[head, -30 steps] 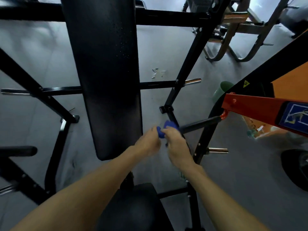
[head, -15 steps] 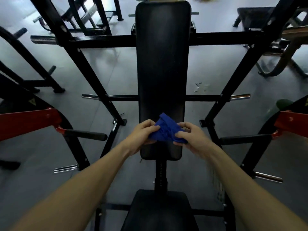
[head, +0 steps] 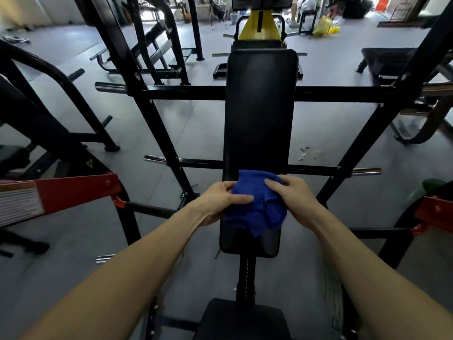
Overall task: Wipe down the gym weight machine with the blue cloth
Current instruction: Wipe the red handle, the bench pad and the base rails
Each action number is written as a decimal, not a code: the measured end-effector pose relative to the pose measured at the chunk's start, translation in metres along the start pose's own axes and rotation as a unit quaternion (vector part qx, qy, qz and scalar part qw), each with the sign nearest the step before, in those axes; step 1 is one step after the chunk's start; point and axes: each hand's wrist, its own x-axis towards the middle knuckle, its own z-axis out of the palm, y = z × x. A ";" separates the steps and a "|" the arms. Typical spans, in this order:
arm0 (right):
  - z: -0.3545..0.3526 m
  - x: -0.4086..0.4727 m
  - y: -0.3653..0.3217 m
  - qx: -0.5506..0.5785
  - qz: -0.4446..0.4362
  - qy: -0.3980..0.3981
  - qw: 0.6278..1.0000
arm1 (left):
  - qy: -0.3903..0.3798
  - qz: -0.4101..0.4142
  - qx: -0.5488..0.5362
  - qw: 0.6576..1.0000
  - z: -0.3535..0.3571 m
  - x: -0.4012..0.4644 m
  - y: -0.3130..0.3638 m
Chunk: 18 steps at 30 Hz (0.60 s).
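**Both hands on the blue cloth at the lower end of the back pad**

I see both hands holding the blue cloth (head: 257,207) against the lower part of the weight machine's black back pad (head: 259,114). My left hand (head: 220,201) grips the cloth's left side, thumb laid across the fabric and fingers curled around the bunched edge. My right hand (head: 293,192) holds the right side, its fingers bent over the top of the cloth. The cloth is crumpled between them, with a loose corner hanging down over the pad towards its bottom edge.

The pad stands upright in the middle of the black frame (head: 157,128), crossed behind by an upper crossbar (head: 186,93) and a lower bar with chrome ends (head: 366,171). Below the pad a black post runs down to the seat pad (head: 241,320) at the bottom edge of the view.

A red lever arm (head: 73,192) with a black handle (head: 149,209) reaches in from the left, and another red arm (head: 435,212) shows at the right edge. The grey floor (head: 318,271) carries a few small white scraps (head: 307,153) right of the pad.

As for containers, I make out a yellow bag (head: 324,27) on the floor at the far end of the room, beyond a yellow machine (head: 258,23); I cannot tell what is in it.
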 end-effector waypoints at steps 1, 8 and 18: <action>0.003 0.001 -0.006 -0.009 -0.005 0.001 1.000 | 0.010 0.000 0.005 1.000 -0.002 -0.002 0.003; 0.011 0.006 -0.028 0.033 0.058 0.008 0.998 | 0.085 0.067 -0.018 0.994 -0.014 -0.004 0.014; 0.008 0.007 -0.007 0.257 0.085 -0.014 0.963 | 0.093 0.098 0.081 0.988 -0.027 0.004 0.003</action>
